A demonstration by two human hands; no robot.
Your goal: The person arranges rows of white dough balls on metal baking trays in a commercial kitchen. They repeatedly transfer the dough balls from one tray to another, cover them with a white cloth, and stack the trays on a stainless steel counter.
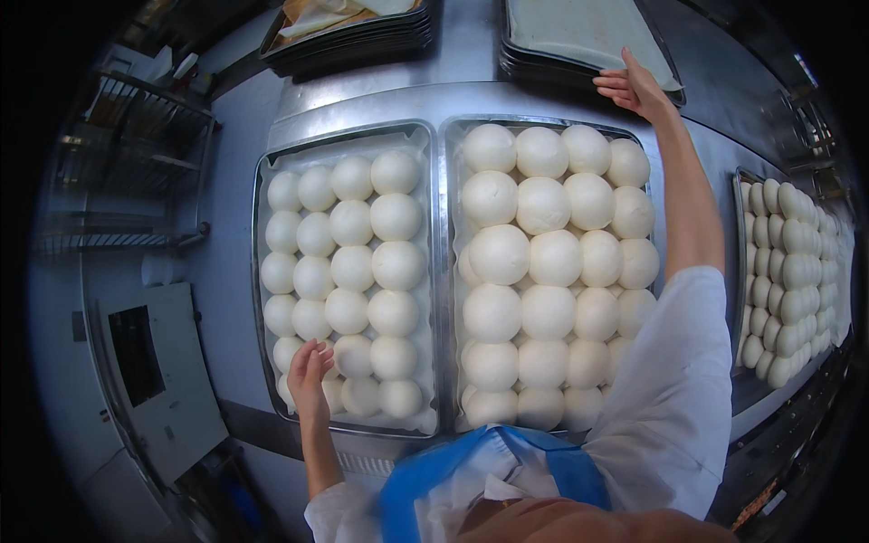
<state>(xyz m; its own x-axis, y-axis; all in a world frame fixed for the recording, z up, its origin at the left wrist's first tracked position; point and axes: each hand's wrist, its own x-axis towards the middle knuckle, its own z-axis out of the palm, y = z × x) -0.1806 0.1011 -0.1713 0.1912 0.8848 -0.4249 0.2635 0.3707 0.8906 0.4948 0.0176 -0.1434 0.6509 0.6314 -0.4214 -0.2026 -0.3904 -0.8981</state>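
In front of me, a metal sheet pan (256, 298) lined with white paper holds rows of round white dough balls (352, 265). Over its near left corner hovers my left hand (311, 377), fingers slightly bent and nothing in them; contact with the dough below cannot be told. Beside it, a second sheet pan (445, 271) carries larger-looking dough balls (543, 203), stacked in more than one layer. My right hand (635, 88) reaches past that pan's far right corner, empty, thumb raised, close to the edge of a paper-topped stack of sheet pans (584, 37).
Another stack of dark trays (360, 41) with crumpled paper stands at the back left. To the right, one more tray holds dough balls (787, 271) piled high. A wire rack (146, 156) and a pale cabinet (170, 380) stand left of the steel table (468, 88).
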